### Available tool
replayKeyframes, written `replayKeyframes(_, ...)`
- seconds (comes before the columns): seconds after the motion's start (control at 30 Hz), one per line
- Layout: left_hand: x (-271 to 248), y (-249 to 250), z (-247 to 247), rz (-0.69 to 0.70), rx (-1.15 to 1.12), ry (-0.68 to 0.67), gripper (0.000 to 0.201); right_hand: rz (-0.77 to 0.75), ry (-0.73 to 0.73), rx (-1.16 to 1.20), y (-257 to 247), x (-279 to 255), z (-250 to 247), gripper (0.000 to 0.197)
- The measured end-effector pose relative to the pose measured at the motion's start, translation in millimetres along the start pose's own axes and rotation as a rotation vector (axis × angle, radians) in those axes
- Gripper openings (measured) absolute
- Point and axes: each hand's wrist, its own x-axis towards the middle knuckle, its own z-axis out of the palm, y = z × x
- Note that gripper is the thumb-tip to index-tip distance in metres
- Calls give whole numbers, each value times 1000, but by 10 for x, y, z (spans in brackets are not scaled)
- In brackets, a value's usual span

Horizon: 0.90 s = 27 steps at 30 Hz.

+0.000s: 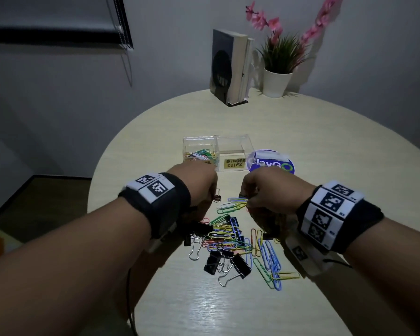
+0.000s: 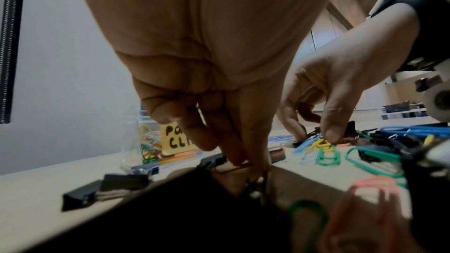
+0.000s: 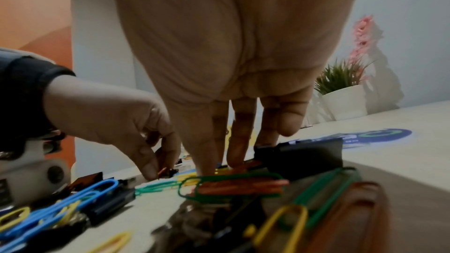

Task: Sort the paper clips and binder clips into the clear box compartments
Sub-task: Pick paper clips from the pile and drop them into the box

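Overhead, my head camera shows the layout the wrist views miss: the clear box (image 1: 217,151) sits at frame centre on the round table (image 1: 325,146), its left compartment already holding coloured paper clips (image 1: 200,155), its right compartment bearing a yellow "binder clips" label (image 1: 233,163). Only the left wrist view shows the other yellow label (image 2: 176,138), partly hidden by my fingers.

Below the box, lower centre of the head frame, lies the mixed pile (image 1: 238,241): thin blue, green, yellow and pink wire clips tangled with black binder clips (image 1: 239,264) that have silver handles.

My left hand (image 1: 197,185) is curled, its fingertips (image 2: 239,158) pinched on a small dark binder clip (image 1: 217,195) at the pile's upper left edge. My right hand (image 1: 269,190) is curled too, thumb and fingers (image 3: 207,163) pressed down onto a bunch of paper clips (image 1: 233,203) at the pile's upper edge; from the left wrist view the thumb sits on yellow and green ones. I cannot tell whether they are lifted off the table.
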Motion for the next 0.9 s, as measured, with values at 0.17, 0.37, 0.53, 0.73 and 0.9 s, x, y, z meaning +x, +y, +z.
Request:
replayKeyframes(0.17, -66, -106, -47, -57, -13, -41, 20, -51, 11, -18, -42, -32, -25, 13)
replayKeyframes(0.37, -187, -127, -168, -21, -204, 76, 8, -55, 90, 57, -30, -101, -93, 19)
replayKeyframes(0.53, -128, 179, 0, 43, -203, 6, 11, -38, 85, 91, 18, -169, -91, 12)
replayKeyframes(0.73, -34, 211, 113, -27, -163, -43, 22, -37, -10, -28, 20, -193, 13, 18)
replayKeyframes(0.9, -74, 194, 131, -59, -148, -76, 22, -83, 13, -110, 22, -157, 60, 16)
